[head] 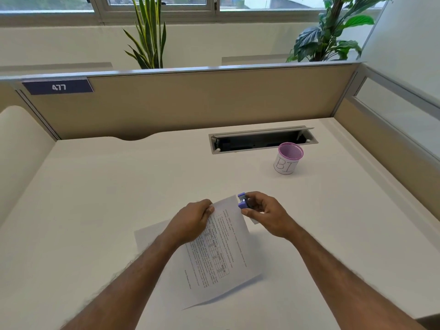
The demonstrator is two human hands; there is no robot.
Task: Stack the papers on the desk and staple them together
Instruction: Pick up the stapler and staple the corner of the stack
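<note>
A stack of printed papers (pixel 219 258) is lifted off the white desk (pixel 95 198), tilted, its top edge raised. My left hand (pixel 192 220) pinches the top left edge of the stack. My right hand (pixel 264 213) holds a small purple stapler (pixel 244 201), whose open jaws sit around the stack's top right corner. Another sheet (pixel 147 234) lies flat on the desk beneath my left forearm, partly hidden.
A pink mesh pen cup (pixel 288 159) with a white label stands at the back right. Behind it is an open cable tray slot (pixel 262 140). Beige partition walls (pixel 190 101) enclose the desk at the back and right.
</note>
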